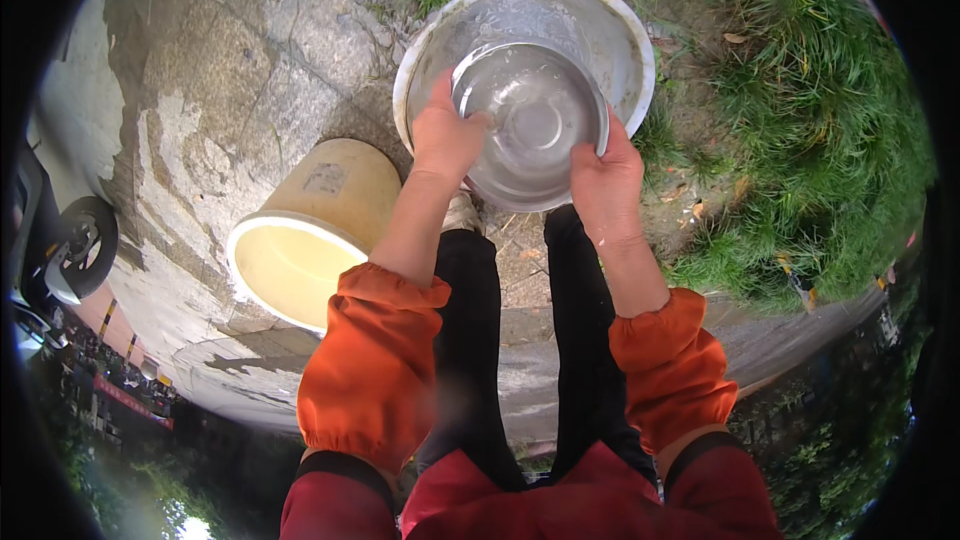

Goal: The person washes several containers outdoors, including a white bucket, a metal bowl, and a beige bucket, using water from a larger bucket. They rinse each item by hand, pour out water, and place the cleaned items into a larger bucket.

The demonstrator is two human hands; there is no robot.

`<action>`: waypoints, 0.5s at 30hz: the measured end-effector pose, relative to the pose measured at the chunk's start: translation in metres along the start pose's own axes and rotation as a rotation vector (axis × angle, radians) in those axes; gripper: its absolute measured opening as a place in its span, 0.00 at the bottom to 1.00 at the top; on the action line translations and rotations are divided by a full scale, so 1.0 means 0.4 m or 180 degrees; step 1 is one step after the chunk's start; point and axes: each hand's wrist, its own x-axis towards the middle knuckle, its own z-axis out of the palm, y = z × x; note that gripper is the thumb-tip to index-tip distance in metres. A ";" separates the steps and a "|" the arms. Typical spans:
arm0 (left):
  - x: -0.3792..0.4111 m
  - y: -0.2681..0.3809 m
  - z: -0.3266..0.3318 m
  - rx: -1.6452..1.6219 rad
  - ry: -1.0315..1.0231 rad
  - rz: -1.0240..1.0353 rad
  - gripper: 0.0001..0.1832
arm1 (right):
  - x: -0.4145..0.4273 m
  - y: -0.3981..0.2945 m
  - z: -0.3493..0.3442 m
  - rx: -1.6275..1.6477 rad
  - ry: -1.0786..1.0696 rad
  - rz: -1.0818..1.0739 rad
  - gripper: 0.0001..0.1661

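Between both hands I hold a round stainless-steel basin [517, 165], its wet inside facing up towards me. My left hand [446, 127] grips its left rim with the thumb over the edge. On the opposite side my right hand [611, 180] clasps the lower right rim, its fingers mostly hidden under the metal. Beneath and beyond the steel basin stands a large whitish tub [637, 60] on the ground. Its inner wall looks wet, and the steel basin covers part of its opening.
A cream plastic bucket [345, 172] lies on its side left of my legs, mouth towards me. Partly wet stone paving [217, 82] stretches left. Grass [810, 105] borders the right. A vehicle's wheel [88, 247] shows at the far left.
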 end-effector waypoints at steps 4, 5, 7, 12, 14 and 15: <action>0.038 0.057 -0.036 0.1266 -0.0115 -0.0073 0.30 | 0.015 0.010 -0.009 0.0151 -0.0213 -0.0104 0.32; 0.034 0.076 -0.037 0.1275 -0.0081 -0.0159 0.30 | 0.020 0.007 -0.013 0.0141 -0.0285 -0.0136 0.32; 0.026 0.106 -0.037 0.1283 0.0004 -0.0328 0.29 | 0.029 -0.003 -0.012 0.0261 -0.0333 0.0027 0.31; 0.032 0.072 -0.004 0.1233 -0.0407 -0.0064 0.32 | 0.020 0.010 -0.016 0.0983 -0.0195 0.0698 0.31; 0.031 0.054 0.004 0.0940 -0.0504 0.0229 0.33 | 0.014 0.002 -0.021 0.1050 -0.0090 0.0657 0.32; 0.038 0.036 0.002 0.0662 -0.0562 0.0452 0.33 | 0.015 -0.001 -0.023 0.1070 -0.0093 0.0719 0.31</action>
